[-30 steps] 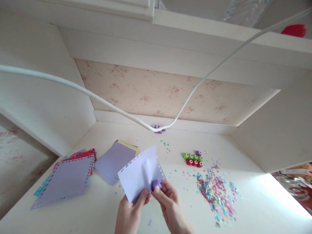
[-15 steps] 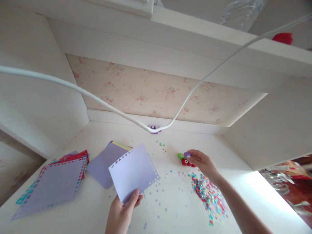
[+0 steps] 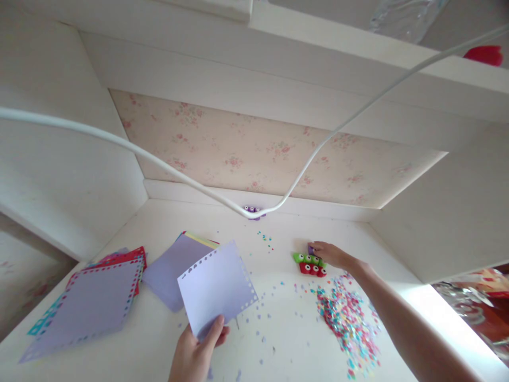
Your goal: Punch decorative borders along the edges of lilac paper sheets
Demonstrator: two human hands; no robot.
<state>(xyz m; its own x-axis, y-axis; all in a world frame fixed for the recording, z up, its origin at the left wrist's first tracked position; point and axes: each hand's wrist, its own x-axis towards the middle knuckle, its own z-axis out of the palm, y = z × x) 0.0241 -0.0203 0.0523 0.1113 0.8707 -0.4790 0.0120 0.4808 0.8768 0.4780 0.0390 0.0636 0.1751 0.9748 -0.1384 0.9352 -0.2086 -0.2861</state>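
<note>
My left hand (image 3: 199, 347) pinches the lower edge of a lilac paper sheet (image 3: 218, 289) between thumb and fingers. Shaped holes run along its upper left edge, and round ones along its right edge. Farther off, my right hand (image 3: 332, 254) is closed on a small purple paper punch (image 3: 310, 249), mostly covered by the fingers. Directly in front of that punch stand a row of green punches (image 3: 304, 259) and a row of red punches (image 3: 312, 269), each with a white eye.
Punched sheets (image 3: 93, 300) lie stacked at the left, beside plain coloured sheets (image 3: 169, 273). Paper confetti (image 3: 345, 318) is heaped at the right, with lilac bits scattered mid-table. More purple punches (image 3: 252, 209) stand by the back wall. A white cable (image 3: 191, 185) crosses the view.
My right hand has moved the purple punch from over the green and red ones to behind the green row, uncovering both rows. The left hand still holds the sheet, lowered slightly.
</note>
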